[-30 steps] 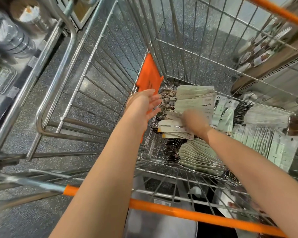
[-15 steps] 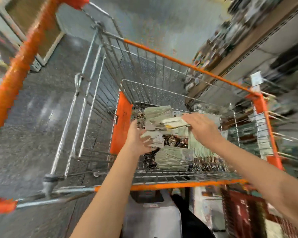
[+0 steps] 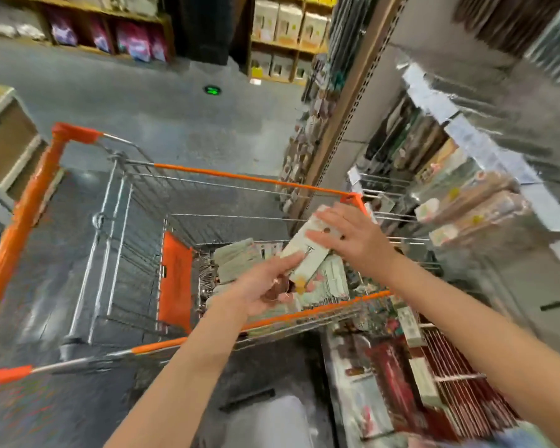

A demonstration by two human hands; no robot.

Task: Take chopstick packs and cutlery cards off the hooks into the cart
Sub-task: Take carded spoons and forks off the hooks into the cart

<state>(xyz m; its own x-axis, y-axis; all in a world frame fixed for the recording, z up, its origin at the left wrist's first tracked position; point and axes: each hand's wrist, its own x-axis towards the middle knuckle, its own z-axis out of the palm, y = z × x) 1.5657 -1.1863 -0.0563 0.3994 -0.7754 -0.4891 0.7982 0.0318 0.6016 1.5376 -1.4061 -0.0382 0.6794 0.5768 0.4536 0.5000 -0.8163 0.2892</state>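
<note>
The picture is blurry, so the packs on the hooks at the right are hard to make out. Both hands are over the cart. The left hand pinches one card at its low end – the right hand lies flat on its top end. More cards sit piled in the cart, too many to count.

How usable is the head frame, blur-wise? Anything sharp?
Head view: heavy motion blur on the right-hand shelves and floor; wide-angle bending of the cart rails; left hand, right hand and the card between them stay fairly readable.
</note>
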